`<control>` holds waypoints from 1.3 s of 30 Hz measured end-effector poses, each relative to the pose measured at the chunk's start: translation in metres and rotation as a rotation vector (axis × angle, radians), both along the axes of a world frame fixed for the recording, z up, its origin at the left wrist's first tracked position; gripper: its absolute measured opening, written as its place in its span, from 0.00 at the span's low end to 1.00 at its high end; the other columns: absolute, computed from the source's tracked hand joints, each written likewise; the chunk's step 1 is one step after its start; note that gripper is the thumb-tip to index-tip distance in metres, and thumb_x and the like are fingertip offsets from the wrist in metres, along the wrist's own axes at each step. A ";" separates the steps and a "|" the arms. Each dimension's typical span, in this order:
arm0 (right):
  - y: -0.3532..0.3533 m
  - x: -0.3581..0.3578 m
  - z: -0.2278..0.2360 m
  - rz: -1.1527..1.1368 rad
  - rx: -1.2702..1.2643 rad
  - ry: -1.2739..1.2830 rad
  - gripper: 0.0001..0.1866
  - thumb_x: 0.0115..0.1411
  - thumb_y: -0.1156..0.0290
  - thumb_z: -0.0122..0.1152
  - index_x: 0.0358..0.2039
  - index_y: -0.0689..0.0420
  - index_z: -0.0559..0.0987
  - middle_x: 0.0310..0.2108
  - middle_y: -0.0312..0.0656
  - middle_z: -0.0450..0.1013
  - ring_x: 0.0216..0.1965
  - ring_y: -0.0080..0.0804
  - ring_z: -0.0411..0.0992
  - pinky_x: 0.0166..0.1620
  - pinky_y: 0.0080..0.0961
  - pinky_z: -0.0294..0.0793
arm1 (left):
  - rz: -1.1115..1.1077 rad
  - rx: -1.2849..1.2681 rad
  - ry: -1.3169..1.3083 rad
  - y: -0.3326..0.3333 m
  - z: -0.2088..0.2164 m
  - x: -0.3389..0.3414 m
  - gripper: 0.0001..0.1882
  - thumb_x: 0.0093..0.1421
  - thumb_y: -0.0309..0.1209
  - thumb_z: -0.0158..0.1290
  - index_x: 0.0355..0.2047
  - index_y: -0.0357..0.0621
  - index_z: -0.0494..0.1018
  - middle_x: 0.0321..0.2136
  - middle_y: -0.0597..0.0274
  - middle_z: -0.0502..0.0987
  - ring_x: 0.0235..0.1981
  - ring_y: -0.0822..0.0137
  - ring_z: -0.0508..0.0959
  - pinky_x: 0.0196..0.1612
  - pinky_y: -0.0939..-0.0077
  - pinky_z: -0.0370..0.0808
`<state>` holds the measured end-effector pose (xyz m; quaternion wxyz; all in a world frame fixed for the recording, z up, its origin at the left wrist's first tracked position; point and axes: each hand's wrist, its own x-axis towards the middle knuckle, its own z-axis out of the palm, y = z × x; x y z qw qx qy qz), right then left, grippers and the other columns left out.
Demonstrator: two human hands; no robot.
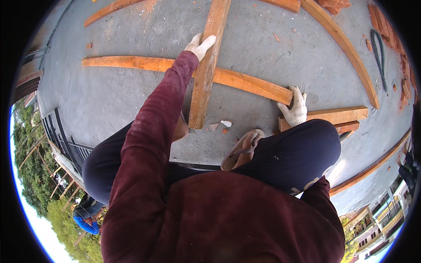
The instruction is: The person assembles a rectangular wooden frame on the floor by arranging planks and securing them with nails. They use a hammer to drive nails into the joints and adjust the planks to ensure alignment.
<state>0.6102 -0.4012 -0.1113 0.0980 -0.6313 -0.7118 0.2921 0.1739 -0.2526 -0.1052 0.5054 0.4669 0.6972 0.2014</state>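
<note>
A long, pale orange-brown wooden plank (207, 65) runs away from the seated person and lies across the top of a darker orange wooden crosspiece (144, 62), the two forming a cross on the floor just ahead of the legs. The white-gloved left hand (199, 46) has its grip closed on the upper plank's left edge, thumb laid over the face. The white-gloved right hand (296, 108) straddles the crosspiece's right end — whether it squeezes or merely rests there, I cannot tell.

To do this well, I would keep the lower piece from sliding with the right hand, turn the upper one by small nudges, and check the angle at the crossing before letting go.

The floor is rough grey concrete (118, 94), dusty and flecked with orange crumbs; a white shard (226, 123) lies near the plank's near end. Red bricks (386, 28) line the right side beside a dark looped cord (378, 61). A black metal railing (61, 131) stands at left — with green trees (33, 175) beyond
</note>
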 end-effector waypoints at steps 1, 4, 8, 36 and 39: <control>-0.001 0.002 0.000 -0.016 -0.004 -0.023 0.42 0.53 0.60 0.78 0.64 0.61 0.69 0.63 0.55 0.70 0.70 0.51 0.62 0.75 0.59 0.46 | -0.009 -0.005 0.034 0.005 0.006 0.005 0.54 0.63 0.64 0.56 0.74 0.35 0.53 0.67 0.38 0.67 0.67 0.49 0.70 0.68 0.61 0.67; -0.002 0.002 -0.002 -0.050 0.086 0.014 0.40 0.52 0.64 0.78 0.63 0.57 0.70 0.59 0.50 0.72 0.66 0.51 0.67 0.76 0.56 0.46 | -0.030 0.026 0.077 0.016 0.005 0.003 0.58 0.57 0.69 0.58 0.74 0.39 0.55 0.65 0.37 0.69 0.65 0.47 0.73 0.66 0.58 0.70; -0.006 -0.002 -0.001 -0.062 0.026 -0.014 0.42 0.53 0.61 0.77 0.65 0.57 0.69 0.63 0.51 0.70 0.68 0.50 0.65 0.76 0.56 0.46 | -0.100 -0.026 0.123 -0.002 0.003 0.005 0.53 0.58 0.64 0.62 0.73 0.43 0.58 0.62 0.44 0.75 0.62 0.51 0.76 0.65 0.60 0.71; -0.225 0.046 0.102 -0.831 0.039 0.154 0.18 0.63 0.71 0.60 0.52 0.61 0.80 0.47 0.52 0.80 0.52 0.50 0.78 0.57 0.40 0.76 | -0.057 0.181 0.509 -0.015 -0.004 0.027 0.53 0.64 0.65 0.52 0.76 0.41 0.50 0.67 0.37 0.67 0.65 0.44 0.71 0.68 0.59 0.66; -0.205 0.130 0.097 -1.225 0.354 0.259 0.15 0.66 0.74 0.58 0.52 0.64 0.80 0.48 0.53 0.81 0.49 0.45 0.80 0.55 0.34 0.77 | 0.017 0.095 0.377 -0.029 0.017 0.028 0.54 0.65 0.67 0.49 0.77 0.40 0.47 0.65 0.35 0.68 0.64 0.44 0.73 0.67 0.59 0.67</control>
